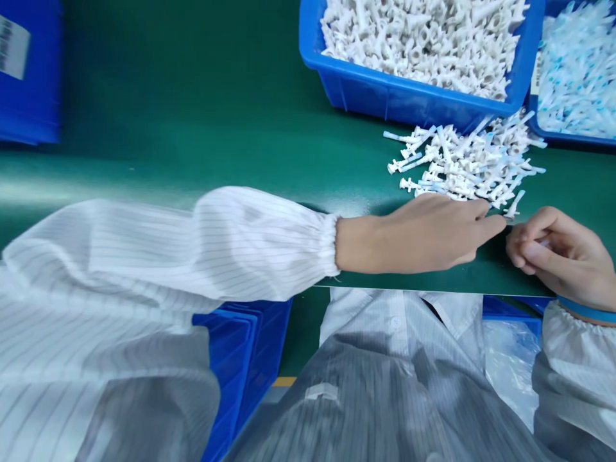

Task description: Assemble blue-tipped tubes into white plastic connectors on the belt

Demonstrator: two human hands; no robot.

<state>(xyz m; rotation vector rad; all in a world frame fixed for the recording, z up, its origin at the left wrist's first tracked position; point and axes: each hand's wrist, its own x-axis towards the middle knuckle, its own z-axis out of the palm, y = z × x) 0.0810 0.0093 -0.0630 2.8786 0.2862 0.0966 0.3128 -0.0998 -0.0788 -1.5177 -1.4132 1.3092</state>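
My left hand (pixel 423 234) reaches in from the left, back side up, at the front of a heap of small white plastic fittings with pale blue tubes (pixel 462 160). Its fingers are bent together and the index finger points right; what lies under them is hidden. One loose white fitting (pixel 514 204) is right by that fingertip. My right hand (pixel 563 253) is closed at the right, thumb pressed against curled fingers. A small pale bit shows between them, too little to name. The two hands are close but apart.
Behind the heap stands a blue bin (pixel 423 96) full of white fittings. Another blue bin (pixel 534 122) at the right holds pale blue tube pieces. A blue box (pixel 31 109) sits far left on the green tabletop (pixel 192 96). More blue bins (pixel 245 359) are below the table edge.
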